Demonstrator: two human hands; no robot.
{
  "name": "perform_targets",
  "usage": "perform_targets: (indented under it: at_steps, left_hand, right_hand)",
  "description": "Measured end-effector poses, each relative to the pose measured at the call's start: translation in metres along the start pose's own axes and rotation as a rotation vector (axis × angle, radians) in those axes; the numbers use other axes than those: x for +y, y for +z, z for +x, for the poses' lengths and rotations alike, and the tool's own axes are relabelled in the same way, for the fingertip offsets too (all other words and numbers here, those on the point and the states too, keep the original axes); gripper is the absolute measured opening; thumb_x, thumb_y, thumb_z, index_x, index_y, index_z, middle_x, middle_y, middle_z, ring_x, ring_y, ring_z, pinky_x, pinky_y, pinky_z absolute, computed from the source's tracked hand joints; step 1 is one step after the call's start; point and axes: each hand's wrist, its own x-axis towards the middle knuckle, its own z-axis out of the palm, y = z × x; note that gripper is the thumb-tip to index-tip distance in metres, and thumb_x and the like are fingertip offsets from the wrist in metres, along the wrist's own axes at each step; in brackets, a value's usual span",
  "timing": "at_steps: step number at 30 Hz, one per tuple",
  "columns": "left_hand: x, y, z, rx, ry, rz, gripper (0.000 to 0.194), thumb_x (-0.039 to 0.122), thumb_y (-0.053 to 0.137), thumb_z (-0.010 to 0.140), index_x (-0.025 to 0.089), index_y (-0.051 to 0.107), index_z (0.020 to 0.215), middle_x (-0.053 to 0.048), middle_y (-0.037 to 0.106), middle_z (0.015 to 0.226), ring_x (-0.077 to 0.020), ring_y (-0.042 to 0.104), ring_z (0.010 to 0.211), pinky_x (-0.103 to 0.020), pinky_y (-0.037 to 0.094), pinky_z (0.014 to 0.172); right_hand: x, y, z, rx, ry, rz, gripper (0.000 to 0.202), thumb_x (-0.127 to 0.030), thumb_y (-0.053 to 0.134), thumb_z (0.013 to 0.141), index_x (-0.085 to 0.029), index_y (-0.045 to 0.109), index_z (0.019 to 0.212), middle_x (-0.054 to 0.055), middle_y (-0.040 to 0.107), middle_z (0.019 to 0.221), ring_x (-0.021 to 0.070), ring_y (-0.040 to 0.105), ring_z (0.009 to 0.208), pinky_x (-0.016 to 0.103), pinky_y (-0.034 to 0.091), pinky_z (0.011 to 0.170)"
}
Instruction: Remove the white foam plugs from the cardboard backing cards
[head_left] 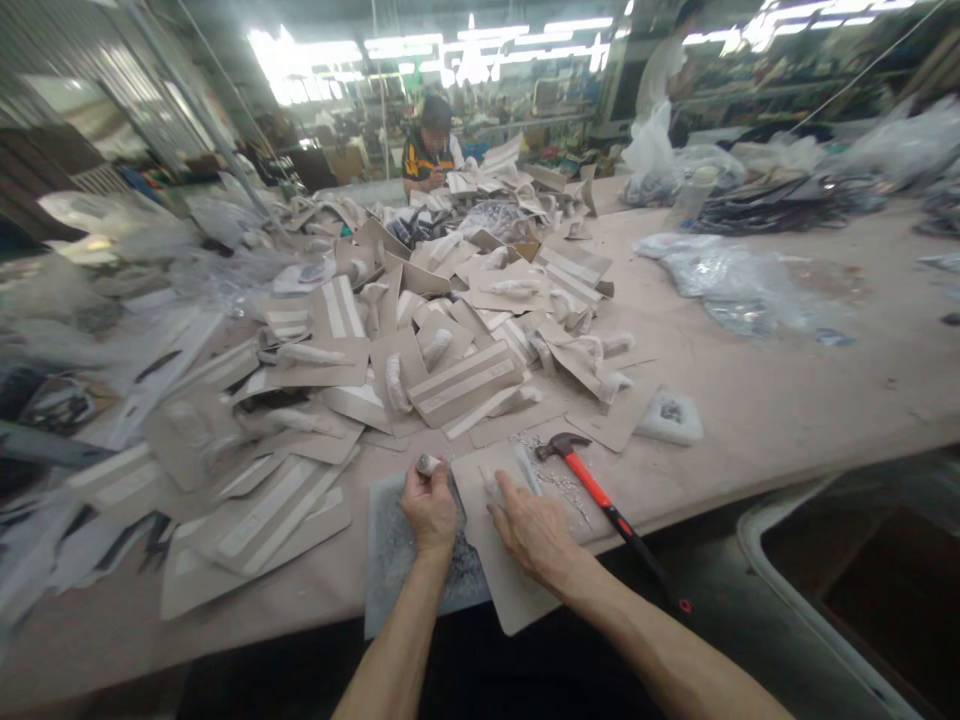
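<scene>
My left hand (430,510) is closed around a short metal cylinder, perhaps a punch (428,464), whose round end sticks up above the fingers. Beneath that hand lies a worn grey pad (386,560) at the table's front edge. A flat beige panel (504,590) rests partly over the pad. My right hand (529,525) lies on this panel with its fingers stretched out and apart; whether anything small is under the fingertips is hidden. Just right of the panel lies a claw hammer (589,480) with an orange and black handle, among scattered small metal bits (559,480).
A large heap of beige panels (465,385) with white strips and wrapped pieces covers the table's middle and left. A white dish (670,415) holds small metal parts. Plastic bags (720,275) lie at right. Across the table sits a person (431,150); another (664,75) stands farther back.
</scene>
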Motion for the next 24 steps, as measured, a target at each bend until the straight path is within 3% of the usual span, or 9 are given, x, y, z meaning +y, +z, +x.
perform_targets:
  at_steps: [2, 6, 10, 14, 18, 21, 24]
  left_hand:
    - [0.007, 0.001, 0.001, -0.066, 0.005, -0.026, 0.03, 0.041, 0.067, 0.082, 0.017, 0.067, 0.1, -0.01, 0.077, 0.097, -0.0228, 0.072, 0.088, -0.031, 0.056, 0.081]
    - [0.021, 0.013, 0.004, -0.341, -0.008, -0.143, 0.044, 0.043, 0.074, 0.077, 0.017, 0.065, 0.111, -0.009, 0.077, 0.098, -0.0211, 0.073, 0.089, -0.031, 0.056, 0.082]
    - [0.015, 0.028, 0.007, -0.515, -0.08, -0.199, 0.051, 0.046, 0.078, 0.071, 0.017, 0.062, 0.11, -0.008, 0.077, 0.094, -0.021, 0.073, 0.087, -0.031, 0.056, 0.08]
    - [-0.001, 0.031, 0.009, -0.498, -0.096, -0.19, 0.049, 0.046, 0.078, 0.071, 0.017, 0.062, 0.108, -0.009, 0.077, 0.093, -0.0215, 0.073, 0.086, -0.03, 0.056, 0.078]
    - [-0.002, 0.028, 0.01, -0.505, -0.1, -0.153, 0.049, 0.049, 0.078, 0.071, 0.017, 0.064, 0.106, -0.008, 0.077, 0.096, -0.0208, 0.072, 0.087, -0.03, 0.055, 0.079]
    - [0.003, 0.028, 0.01, -0.531, -0.08, -0.122, 0.045, 0.051, 0.076, 0.074, 0.018, 0.067, 0.103, -0.008, 0.076, 0.098, -0.0201, 0.071, 0.087, -0.029, 0.055, 0.081]
    - [0.004, 0.029, 0.009, -0.537, -0.042, -0.088, 0.04, 0.049, 0.075, 0.076, 0.018, 0.069, 0.1, -0.007, 0.076, 0.097, -0.0196, 0.07, 0.087, -0.028, 0.054, 0.081]
  right_hand:
    - [-0.006, 0.001, -0.002, 0.007, 0.026, 0.039, 0.045, -0.042, 0.039, 0.105, -0.018, 0.045, 0.142, 0.013, 0.072, 0.102, 0.0271, 0.071, 0.088, 0.035, 0.051, 0.071]
    - [-0.007, 0.004, 0.002, 0.011, 0.078, 0.137, 0.035, -0.043, 0.04, 0.105, -0.018, 0.06, 0.118, 0.012, 0.073, 0.099, 0.0253, 0.072, 0.088, 0.032, 0.051, 0.071]
    - [-0.002, 0.007, 0.005, 0.008, 0.13, 0.197, 0.037, -0.045, 0.04, 0.104, -0.017, 0.065, 0.101, 0.013, 0.074, 0.093, 0.0266, 0.072, 0.087, 0.033, 0.05, 0.07]
    - [-0.009, 0.009, 0.008, 0.009, 0.123, 0.192, 0.034, -0.034, 0.035, 0.105, -0.017, 0.064, 0.104, 0.013, 0.074, 0.094, 0.0257, 0.072, 0.086, 0.034, 0.05, 0.071]
    - [-0.017, 0.018, 0.012, 0.013, 0.126, 0.166, 0.032, -0.024, 0.033, 0.103, -0.015, 0.064, 0.106, 0.013, 0.073, 0.095, 0.0248, 0.072, 0.085, 0.033, 0.05, 0.071]
    - [-0.015, 0.022, 0.011, 0.046, 0.142, 0.196, 0.032, -0.025, 0.033, 0.104, -0.016, 0.064, 0.105, 0.012, 0.073, 0.097, 0.0243, 0.071, 0.087, 0.033, 0.05, 0.072]
    - [-0.009, 0.019, 0.006, 0.045, 0.136, 0.279, 0.03, -0.036, 0.041, 0.103, -0.017, 0.063, 0.109, 0.01, 0.074, 0.097, 0.0244, 0.071, 0.088, 0.032, 0.048, 0.073]
